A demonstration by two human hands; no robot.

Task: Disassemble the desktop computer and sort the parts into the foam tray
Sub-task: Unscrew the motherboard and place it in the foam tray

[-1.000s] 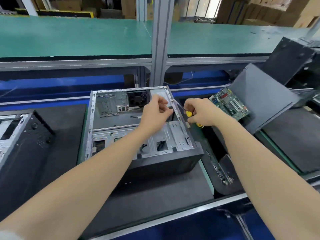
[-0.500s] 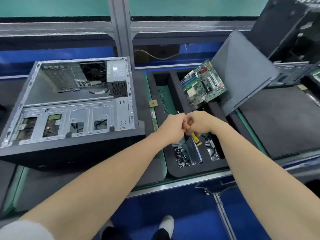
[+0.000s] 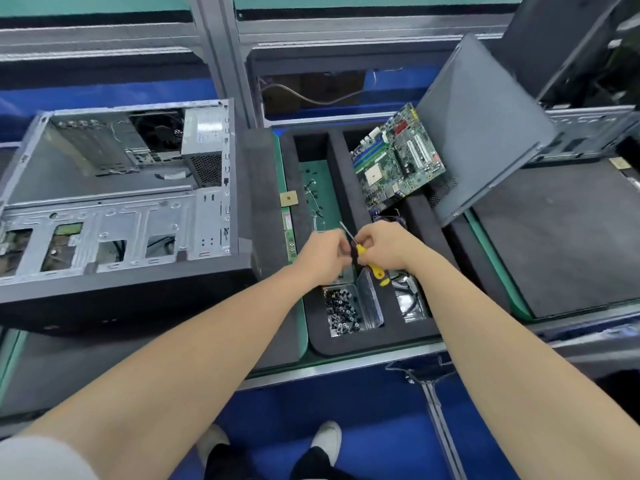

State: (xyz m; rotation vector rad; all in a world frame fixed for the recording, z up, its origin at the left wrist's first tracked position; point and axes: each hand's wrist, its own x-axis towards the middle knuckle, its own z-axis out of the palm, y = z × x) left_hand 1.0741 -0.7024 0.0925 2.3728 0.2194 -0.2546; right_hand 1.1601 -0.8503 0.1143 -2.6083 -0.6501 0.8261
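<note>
Over the near end of the foam tray (image 3: 367, 342), both hands meet just above the compartment of loose screws (image 3: 341, 311). The right hand (image 3: 382, 245) is wrapped round the yellow-handled screwdriver (image 3: 372, 268), whose shaft points up and to the far left. The left hand (image 3: 323, 252) has its fingers curled in and pinching at the tool's dark collar; whether a screw sits between them is too small to tell. My guess is that a freed screw is being taken off the tool for that compartment. Such a screw would be tiny, light and slippery, best nipped between thumb and fingertip low over the tray so that a drop lands inside. To the left on the tabletop lies the desktop computer (image 3: 114, 216), on its side with the open face up, its power supply (image 3: 202, 147) seated in the far right corner. That box is probably dense and stiff, and should be gripped by its metal body, not by its cables. The case looks like thin sheet steel, rigid but likely sharp at the edges. A motherboard (image 3: 398, 157) leans tilted in the tray's far right slot. It is fragile and should be held by its edges only. Against it rests a grey side panel (image 3: 481, 126).
</note>
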